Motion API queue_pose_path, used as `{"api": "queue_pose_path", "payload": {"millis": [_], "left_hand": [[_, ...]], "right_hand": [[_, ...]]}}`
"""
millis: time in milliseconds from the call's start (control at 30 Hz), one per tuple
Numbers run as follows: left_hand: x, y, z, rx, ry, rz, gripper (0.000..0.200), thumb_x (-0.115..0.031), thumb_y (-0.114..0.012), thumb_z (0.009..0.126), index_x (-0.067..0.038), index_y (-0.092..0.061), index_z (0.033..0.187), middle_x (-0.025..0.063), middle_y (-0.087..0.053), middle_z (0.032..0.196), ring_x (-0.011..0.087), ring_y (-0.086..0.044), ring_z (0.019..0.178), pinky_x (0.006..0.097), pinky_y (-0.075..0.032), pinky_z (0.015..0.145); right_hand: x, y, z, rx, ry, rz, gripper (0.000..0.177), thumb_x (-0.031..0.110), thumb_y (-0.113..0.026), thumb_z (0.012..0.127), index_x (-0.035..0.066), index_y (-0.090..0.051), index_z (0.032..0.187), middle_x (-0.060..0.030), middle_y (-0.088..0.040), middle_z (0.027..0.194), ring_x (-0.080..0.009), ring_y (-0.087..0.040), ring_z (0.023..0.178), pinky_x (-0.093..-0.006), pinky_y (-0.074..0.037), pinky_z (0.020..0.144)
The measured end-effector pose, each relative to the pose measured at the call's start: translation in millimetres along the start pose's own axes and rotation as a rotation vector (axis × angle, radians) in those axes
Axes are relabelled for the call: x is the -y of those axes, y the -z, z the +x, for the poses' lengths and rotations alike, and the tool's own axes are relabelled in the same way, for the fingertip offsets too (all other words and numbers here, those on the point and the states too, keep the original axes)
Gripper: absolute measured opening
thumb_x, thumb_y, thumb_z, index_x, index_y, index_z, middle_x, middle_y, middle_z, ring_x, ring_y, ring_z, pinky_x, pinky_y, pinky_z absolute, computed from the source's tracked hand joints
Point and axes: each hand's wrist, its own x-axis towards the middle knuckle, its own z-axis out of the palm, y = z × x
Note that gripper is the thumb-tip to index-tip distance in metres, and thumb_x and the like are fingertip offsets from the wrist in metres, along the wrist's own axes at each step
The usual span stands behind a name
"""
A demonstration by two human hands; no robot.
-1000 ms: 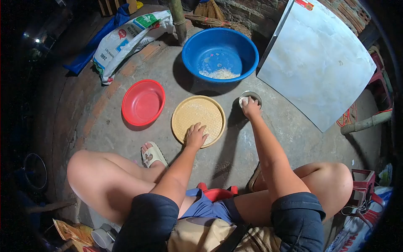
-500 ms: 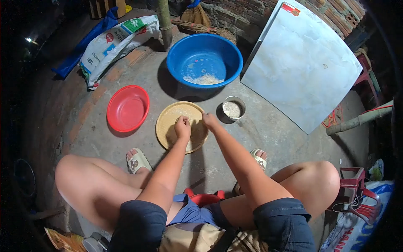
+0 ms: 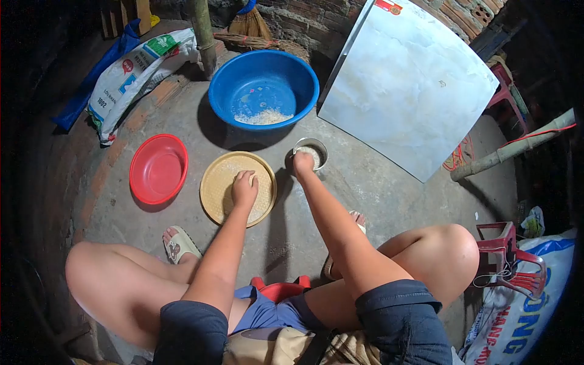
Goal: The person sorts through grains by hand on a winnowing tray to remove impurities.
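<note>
Handling pale grains [image 3: 267, 117] by hand was apparently the step underway. The left hand [image 3: 245, 189] was over one yellow tray's [image 3: 213, 181] centre; the right hand [image 3: 302, 164] was at one metal bowl's [image 3: 325, 152] near-left rim. Neither grip could be determined. Next apparently required: steady fingers at that rim. One red basin [image 3: 160, 167] and one blue basin [image 3: 269, 78] occupied the floor's [image 3: 383, 201] left and far edges.
</note>
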Motion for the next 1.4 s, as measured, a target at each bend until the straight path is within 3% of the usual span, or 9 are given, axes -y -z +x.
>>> {"api": "queue_pose_path", "payload": {"millis": [133,200,433,533,733,967,1133,1233,1400], "left_hand": [[-16.8,21.6,-22.8,0.282,0.045,0.245,0.050,-0.033,-0.061,0.078,-0.011,-0.050,0.122,0.0132,-0.042,0.131,0.0302,-0.038,0.120,0.0379,-0.033,0.099],[-12.6,19.6,-33.1,0.334,-0.010,0.280,0.053,-0.033,-0.061,0.077,-0.013,-0.047,0.124,0.0126,-0.039,0.133,0.0304,-0.035,0.122,0.0389,-0.031,0.100],[0.9,21.2,-48.4,0.471,-0.198,0.392,0.054,-0.028,-0.063,0.077,-0.013,-0.045,0.126,0.0114,-0.035,0.136,0.0295,-0.030,0.126,0.0382,-0.029,0.103],[3.1,17.9,-49.8,0.460,-0.192,0.353,0.044,-0.020,-0.063,0.077,-0.010,-0.052,0.118,0.0106,-0.043,0.128,0.0282,-0.037,0.119,0.0381,-0.033,0.099],[1.1,15.6,-55.1,0.409,-0.245,0.283,0.021,-0.010,-0.058,0.075,-0.005,-0.059,0.095,0.0110,-0.052,0.103,0.0273,-0.048,0.101,0.0380,-0.041,0.087],[15.3,3.7,-55.0,0.355,-0.287,0.319,0.009,-0.004,-0.053,0.071,-0.002,-0.057,0.079,0.0148,-0.054,0.089,0.0308,-0.053,0.090,0.0387,-0.046,0.078],[17.6,2.6,-45.3,0.345,-0.113,0.174,0.010,-0.002,-0.060,0.066,-0.002,-0.059,0.076,0.0153,-0.057,0.080,0.0319,-0.057,0.079,0.0381,-0.047,0.072],[19.9,-0.1,-37.3,0.222,0.070,0.053,0.009,-0.003,-0.063,0.063,-0.003,-0.061,0.072,0.0145,-0.061,0.076,0.0286,-0.060,0.072,0.0351,-0.048,0.068],[1.8,-3.3,-11.0,0.076,0.300,-0.234,0.012,-0.003,-0.067,0.063,-0.003,-0.061,0.073,0.0080,-0.064,0.071,0.0151,-0.062,0.066,0.0290,-0.049,0.065]], "right_hand": [[-23.4,9.3,51.0,-0.119,-0.249,0.213,0.034,0.022,-0.047,0.078,-0.008,-0.062,0.072,-0.0228,-0.063,0.074,-0.0339,-0.063,0.074,-0.0396,-0.047,0.071],[-12.3,26.8,50.0,-0.078,-0.266,0.349,0.027,0.017,-0.045,0.081,-0.001,-0.057,0.065,-0.0101,-0.055,0.055,-0.0193,-0.054,0.045,-0.0336,-0.044,0.045],[-4.0,31.9,46.1,-0.086,-0.287,0.373,0.024,0.014,-0.044,0.080,-0.003,-0.057,0.068,-0.0109,-0.057,0.061,-0.0223,-0.059,0.054,-0.0347,-0.049,0.053],[6.8,35.4,34.7,-0.163,-0.208,0.148,0.027,0.017,-0.045,0.081,-0.006,-0.059,0.074,-0.0157,-0.061,0.068,-0.0280,-0.062,0.065,-0.0374,-0.050,0.063],[13.1,47.1,4.0,0.253,0.586,-0.883,0.025,0.024,-0.057,0.073,0.001,-0.061,0.084,-0.0185,-0.061,0.092,-0.0335,-0.058,0.087,-0.0436,-0.046,0.077],[4.5,37.7,-38.7,-0.001,0.774,-0.693,0.021,0.017,-0.063,0.066,0.004,-0.058,0.082,-0.0146,-0.055,0.086,-0.0327,-0.053,0.083,-0.0429,-0.045,0.071],[10.7,33.9,-59.4,0.318,0.892,-0.760,0.019,0.014,-0.063,0.066,0.004,-0.056,0.081,-0.0143,-0.055,0.089,-0.0305,-0.054,0.089,-0.0411,-0.044,0.074],[1.0,16.4,-59.7,0.523,0.712,-0.626,0.023,0.019,-0.059,0.069,0.001,-0.057,0.084,-0.0163,-0.058,0.080,-0.0328,-0.058,0.078,-0.0426,-0.047,0.070],[-22.5,-15.5,-43.3,0.643,-0.154,-0.230,0.039,0.031,-0.048,0.083,-0.003,-0.057,0.099,-0.0185,-0.060,0.088,-0.0302,-0.061,0.077,-0.0391,-0.049,0.071]]}}
